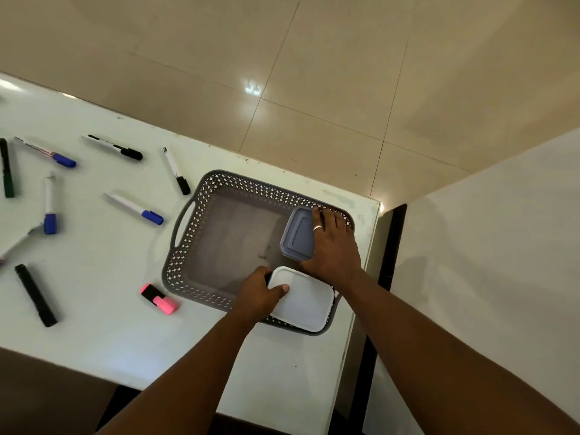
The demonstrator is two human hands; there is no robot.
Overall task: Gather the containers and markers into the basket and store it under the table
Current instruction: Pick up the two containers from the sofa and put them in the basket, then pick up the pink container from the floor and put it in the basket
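my left hand (259,293) grips the white box (303,301) on the basket (201,196) rim; right hand (332,246) clasps the blue box (298,235). risk: white box tips out, shoving basket off the desk (94,309) corner.

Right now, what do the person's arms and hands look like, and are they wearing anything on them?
Both forearms are bare, with no sleeves, gloves or watch in view. The right hand wears one silver-coloured ring on a finger. The left hand shows no ring or other jewellery on the parts visible. A thumbnail shows on the left hand, short and unpainted as far as can be seen.
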